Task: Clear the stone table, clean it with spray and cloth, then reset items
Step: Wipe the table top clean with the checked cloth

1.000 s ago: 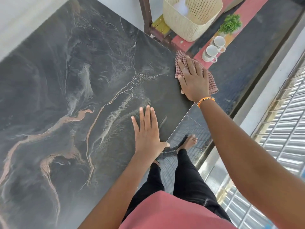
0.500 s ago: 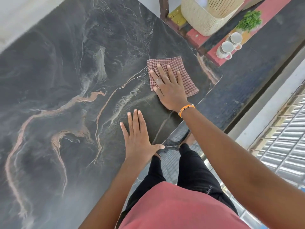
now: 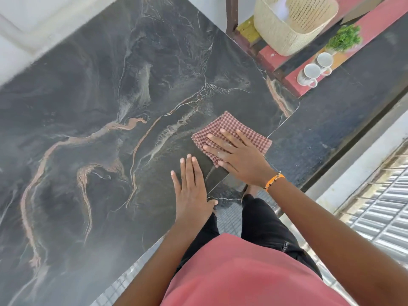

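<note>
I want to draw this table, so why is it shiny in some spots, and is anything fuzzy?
Head view: soft daylight puts a pale sheen on the stone table; the plant and basket at the top look slightly blurred; the cloth and both hands look sharp; straight edges bend a little from the wide lens.

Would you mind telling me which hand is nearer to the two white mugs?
Right. The right hand presses the checked cloth, closer to the mugs; the left hand lies flat farther back.
</note>
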Tool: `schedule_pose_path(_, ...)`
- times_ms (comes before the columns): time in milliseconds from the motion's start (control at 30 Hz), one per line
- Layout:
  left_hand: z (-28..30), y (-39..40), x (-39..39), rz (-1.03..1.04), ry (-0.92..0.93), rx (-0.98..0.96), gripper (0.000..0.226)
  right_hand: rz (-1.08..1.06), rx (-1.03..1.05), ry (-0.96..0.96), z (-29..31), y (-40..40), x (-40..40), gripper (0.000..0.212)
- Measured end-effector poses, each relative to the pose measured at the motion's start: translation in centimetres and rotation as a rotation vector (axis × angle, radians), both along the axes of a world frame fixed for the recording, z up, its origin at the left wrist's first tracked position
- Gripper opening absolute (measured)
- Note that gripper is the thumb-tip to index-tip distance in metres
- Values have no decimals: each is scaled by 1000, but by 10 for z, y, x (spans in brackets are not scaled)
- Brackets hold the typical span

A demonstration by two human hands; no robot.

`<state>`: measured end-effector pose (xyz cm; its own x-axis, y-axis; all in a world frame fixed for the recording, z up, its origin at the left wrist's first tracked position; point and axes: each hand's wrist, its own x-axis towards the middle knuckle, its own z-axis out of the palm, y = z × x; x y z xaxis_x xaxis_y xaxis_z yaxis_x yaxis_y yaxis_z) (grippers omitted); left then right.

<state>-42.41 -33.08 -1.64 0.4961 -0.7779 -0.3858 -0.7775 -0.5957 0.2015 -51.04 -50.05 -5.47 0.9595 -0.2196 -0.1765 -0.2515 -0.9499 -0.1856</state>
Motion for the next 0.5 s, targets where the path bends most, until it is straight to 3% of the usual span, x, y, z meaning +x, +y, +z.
schedule_pose_path(367, 16, -95, -45, -135, -9, -52, 104, -484, 0, -94, -2, -131, -38, 48)
schedule_pose_path(433, 18, -112, -54, -131, 12, -76, 100, -535, 141, -217, -4, -149, -40, 47)
schedule_pose_path(500, 19, -131, -62, -115, 60, -104, 95, -695, 470, -382, -2, -165, -40, 42)
